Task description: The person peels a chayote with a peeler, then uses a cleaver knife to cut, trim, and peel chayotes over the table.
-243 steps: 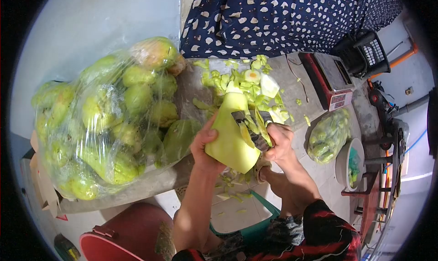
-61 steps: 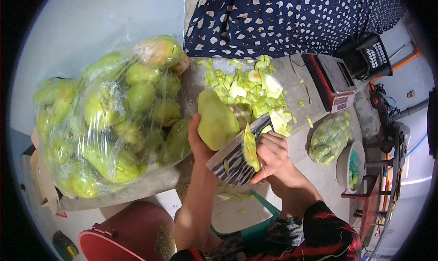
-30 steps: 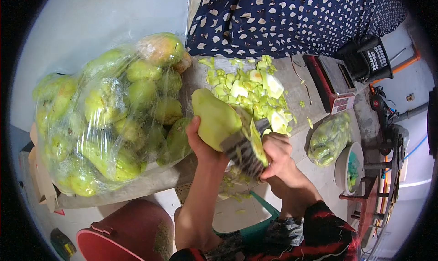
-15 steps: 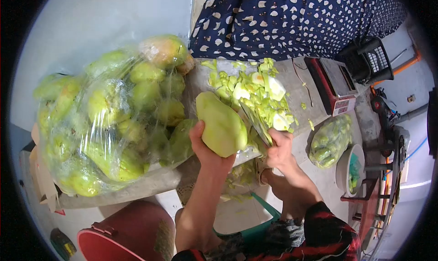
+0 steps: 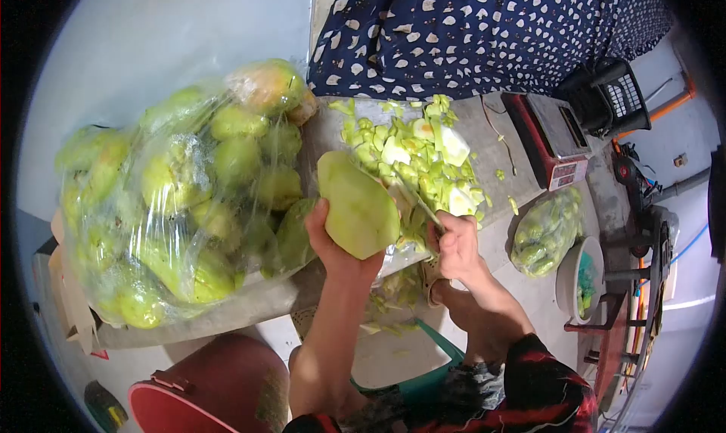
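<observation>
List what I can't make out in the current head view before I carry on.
All in the head view:
- Underside of the peeled fruit: hidden by the fruit itself and the left hand.
- Most of the knife's handle: covered by the right hand.
- Rearmost fruit in the large plastic bag: behind front fruit and glare.
- Print on the red scale: too small.
- Red bucket's base: cut off by the bottom edge.

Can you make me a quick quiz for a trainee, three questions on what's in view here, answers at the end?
1. What does the right hand hold? A) a cup; B) a spoon; C) a knife.
2. True or false: the left hand holds a peeled green fruit.
3. Fill in: the patterned cloth has white shapes on dark ____.

Key: 1 C; 2 true; 3 blue.
</observation>
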`<state>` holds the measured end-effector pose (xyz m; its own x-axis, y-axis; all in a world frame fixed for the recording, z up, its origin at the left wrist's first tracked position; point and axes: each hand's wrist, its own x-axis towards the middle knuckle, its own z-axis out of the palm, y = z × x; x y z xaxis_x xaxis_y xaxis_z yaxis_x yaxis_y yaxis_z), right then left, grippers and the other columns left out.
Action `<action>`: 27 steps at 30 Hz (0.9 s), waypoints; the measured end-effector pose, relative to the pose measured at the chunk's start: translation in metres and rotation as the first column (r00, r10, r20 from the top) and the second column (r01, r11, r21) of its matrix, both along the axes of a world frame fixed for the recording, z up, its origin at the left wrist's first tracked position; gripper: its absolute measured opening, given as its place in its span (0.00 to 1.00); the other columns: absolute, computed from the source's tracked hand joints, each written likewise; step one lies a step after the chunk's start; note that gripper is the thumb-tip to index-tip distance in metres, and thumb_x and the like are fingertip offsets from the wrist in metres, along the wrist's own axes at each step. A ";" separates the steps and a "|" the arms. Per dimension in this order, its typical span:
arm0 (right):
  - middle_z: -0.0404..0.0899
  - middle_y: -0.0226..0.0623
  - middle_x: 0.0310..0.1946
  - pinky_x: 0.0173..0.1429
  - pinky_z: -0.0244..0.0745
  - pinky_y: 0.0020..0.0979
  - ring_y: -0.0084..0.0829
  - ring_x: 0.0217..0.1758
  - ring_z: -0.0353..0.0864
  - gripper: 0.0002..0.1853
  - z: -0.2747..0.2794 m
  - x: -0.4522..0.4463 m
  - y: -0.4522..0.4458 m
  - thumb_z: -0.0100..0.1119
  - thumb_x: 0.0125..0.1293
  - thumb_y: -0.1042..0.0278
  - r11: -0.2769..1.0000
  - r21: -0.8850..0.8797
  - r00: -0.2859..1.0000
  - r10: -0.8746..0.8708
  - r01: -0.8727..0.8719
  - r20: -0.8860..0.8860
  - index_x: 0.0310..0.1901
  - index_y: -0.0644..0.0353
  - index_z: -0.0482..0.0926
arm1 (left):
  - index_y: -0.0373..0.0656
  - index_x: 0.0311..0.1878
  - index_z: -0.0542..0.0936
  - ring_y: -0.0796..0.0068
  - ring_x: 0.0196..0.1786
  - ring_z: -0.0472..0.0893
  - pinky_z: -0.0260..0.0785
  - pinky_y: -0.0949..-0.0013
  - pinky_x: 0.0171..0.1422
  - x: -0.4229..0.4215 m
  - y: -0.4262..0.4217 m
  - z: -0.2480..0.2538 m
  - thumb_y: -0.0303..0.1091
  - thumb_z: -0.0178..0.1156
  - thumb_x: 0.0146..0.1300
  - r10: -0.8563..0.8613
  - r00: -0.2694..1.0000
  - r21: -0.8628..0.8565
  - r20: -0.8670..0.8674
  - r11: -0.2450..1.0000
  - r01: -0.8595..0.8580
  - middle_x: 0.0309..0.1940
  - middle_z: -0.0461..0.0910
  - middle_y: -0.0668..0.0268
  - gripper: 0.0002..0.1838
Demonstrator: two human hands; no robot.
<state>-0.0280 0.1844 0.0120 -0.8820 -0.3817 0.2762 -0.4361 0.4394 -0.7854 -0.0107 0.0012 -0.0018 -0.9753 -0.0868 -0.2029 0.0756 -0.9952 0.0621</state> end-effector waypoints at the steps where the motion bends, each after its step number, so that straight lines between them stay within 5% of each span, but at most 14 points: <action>1: 0.61 0.38 0.11 0.19 0.61 0.37 0.41 0.13 0.66 0.39 0.001 0.004 -0.001 0.40 0.64 0.24 1.000 -0.002 1.000 -0.003 0.003 0.006 0.20 0.60 0.68 | 0.43 0.62 0.71 0.55 0.49 0.80 0.74 0.52 0.51 0.001 -0.001 0.002 0.61 0.53 0.59 -0.021 1.000 0.036 -0.009 0.999 0.021 0.50 0.79 0.52 0.36; 4: 0.58 0.35 0.11 0.18 0.57 0.37 0.38 0.12 0.62 0.40 0.005 0.005 -0.003 0.42 0.62 0.22 0.981 0.073 0.905 0.193 -0.178 -0.379 0.18 0.59 0.65 | 0.42 0.63 0.70 0.55 0.49 0.80 0.75 0.52 0.51 -0.003 -0.001 0.000 0.62 0.53 0.59 -0.058 0.989 -0.127 -0.138 0.991 0.040 0.49 0.78 0.51 0.38; 7: 0.58 0.35 0.13 0.17 0.56 0.37 0.37 0.12 0.62 0.40 0.014 0.008 -0.006 0.44 0.61 0.22 0.965 0.120 0.831 0.263 -0.235 -0.490 0.16 0.58 0.63 | 0.41 0.64 0.68 0.55 0.48 0.80 0.75 0.55 0.53 -0.003 -0.001 -0.007 0.61 0.53 0.59 -0.118 0.970 0.010 -0.211 0.992 0.123 0.49 0.78 0.50 0.39; 10: 0.58 0.35 0.13 0.17 0.58 0.36 0.37 0.12 0.62 0.40 0.013 0.007 -0.002 0.44 0.61 0.21 0.956 0.160 0.824 0.294 -0.247 -0.484 0.17 0.58 0.63 | 0.40 0.65 0.68 0.59 0.51 0.80 0.75 0.57 0.56 -0.001 -0.005 -0.009 0.59 0.54 0.58 -0.153 0.957 -0.094 -0.245 0.986 0.134 0.50 0.79 0.54 0.39; 14: 0.58 0.34 0.10 0.18 0.59 0.35 0.37 0.12 0.64 0.39 0.000 0.002 -0.002 0.42 0.64 0.24 0.993 0.118 0.946 0.058 -0.021 -0.318 0.19 0.59 0.64 | 0.39 0.64 0.68 0.62 0.53 0.80 0.74 0.59 0.57 0.000 -0.004 -0.012 0.58 0.53 0.57 -0.137 0.964 -0.052 -0.227 0.990 0.129 0.53 0.78 0.57 0.38; 23: 0.57 0.34 0.11 0.17 0.57 0.36 0.36 0.11 0.62 0.40 0.018 0.012 -0.004 0.43 0.63 0.23 0.970 0.002 0.878 0.220 -0.242 -0.426 0.17 0.60 0.65 | 0.39 0.63 0.70 0.56 0.48 0.82 0.77 0.56 0.53 0.001 -0.003 -0.009 0.63 0.54 0.55 -0.221 0.946 -0.107 -0.237 0.974 0.201 0.49 0.80 0.52 0.41; 27: 0.59 0.38 0.11 0.19 0.62 0.38 0.43 0.13 0.65 0.40 0.003 0.002 0.002 0.40 0.63 0.23 0.983 0.180 0.935 0.088 -0.027 -0.343 0.20 0.61 0.65 | 0.39 0.64 0.70 0.56 0.47 0.82 0.77 0.55 0.54 0.002 -0.004 -0.010 0.60 0.57 0.54 -0.205 0.946 0.000 -0.252 0.977 0.212 0.51 0.79 0.52 0.40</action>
